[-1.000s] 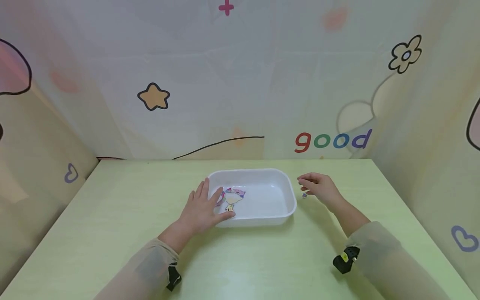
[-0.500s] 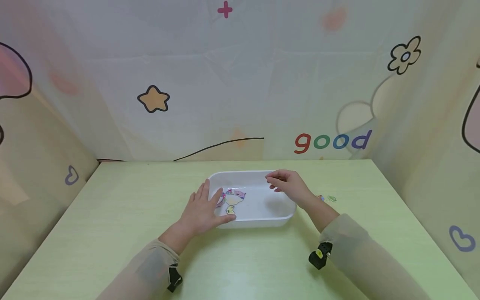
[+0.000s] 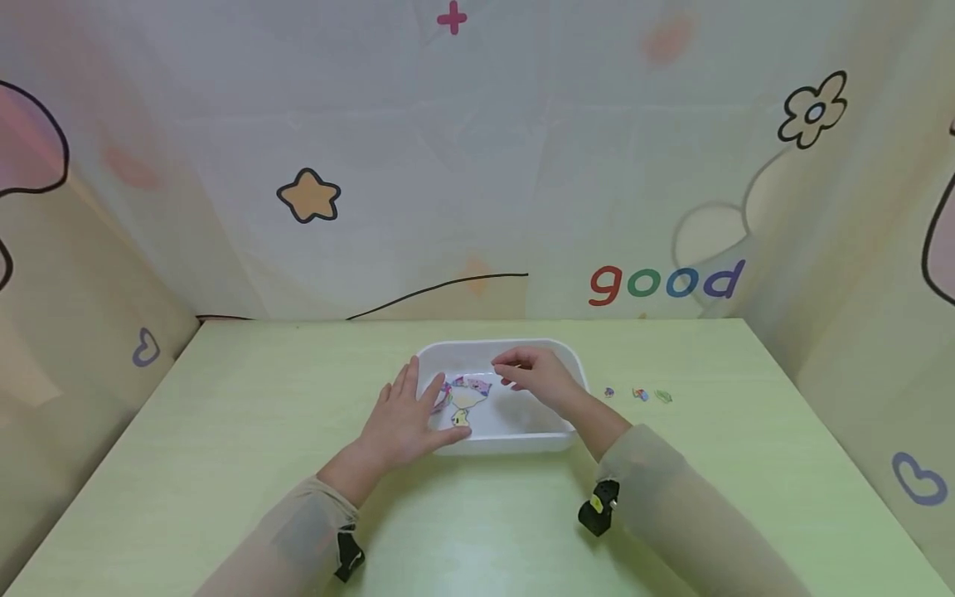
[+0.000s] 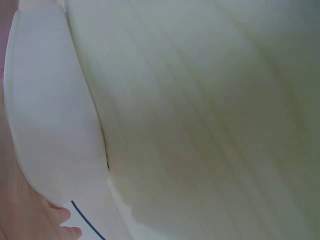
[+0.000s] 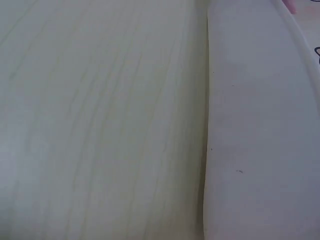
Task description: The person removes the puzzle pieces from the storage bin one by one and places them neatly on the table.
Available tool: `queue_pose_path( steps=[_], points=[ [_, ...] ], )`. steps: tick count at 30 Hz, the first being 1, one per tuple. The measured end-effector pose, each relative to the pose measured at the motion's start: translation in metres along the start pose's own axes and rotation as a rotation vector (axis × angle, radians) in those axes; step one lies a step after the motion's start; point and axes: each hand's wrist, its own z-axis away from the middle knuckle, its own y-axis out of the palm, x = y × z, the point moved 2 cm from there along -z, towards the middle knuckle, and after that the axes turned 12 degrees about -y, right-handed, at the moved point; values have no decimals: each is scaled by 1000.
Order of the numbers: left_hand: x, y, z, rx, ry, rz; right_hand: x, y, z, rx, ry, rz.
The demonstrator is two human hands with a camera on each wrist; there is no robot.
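Observation:
A white plastic tray point(image 3: 537, 441) stands on the table. My left hand point(image 3: 399, 423) rests with spread fingers on its left end; in the left wrist view, part of that hand point(image 4: 25, 210) shows beside the tray's outer wall point(image 4: 55, 100). Colourful flat cutouts lie inside near that hand: a pink-and-purple piece point(image 3: 477, 386) and a yellow one point(image 3: 460, 418), partly hidden by my fingers. Above the tray's right half, my right hand point(image 3: 540, 377) hovers with loosely bent fingers, tips towards the cutouts. Nothing shows between them. The right wrist view shows no hand.
Right of the tray, three small pieces lie in a row on the pale table point(image 3: 477, 514): a purple one point(image 3: 609, 392), a red-and-blue one point(image 3: 640, 395) and a green one point(image 3: 663, 396). A printed curtain point(image 3: 448, 166) encloses the back and sides.
My right hand has moved left from beside the small purple piece on the table to over the tray. That piece stays on the table. The left hand keeps its place.

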Motion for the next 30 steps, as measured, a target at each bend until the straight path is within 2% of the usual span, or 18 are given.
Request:
queue_pose_path(
  steps=[6,11,16,22,30],
  points=[
    [0,0,-2,-10,13,2,-1,11,-9,41,-12,-8],
    [-1,-1,-2,-5,22,-3,-5,21,-13,105,-37,32],
    [-1,-6,0,33,34,9,-10,28,-14,206,-102,174],
    [1,-8,0,57,49,20,-18,38,-9,350,-112,341],
    [2,-7,0,37,48,41,-17,45,-3,537,-269,534]
  ],
)
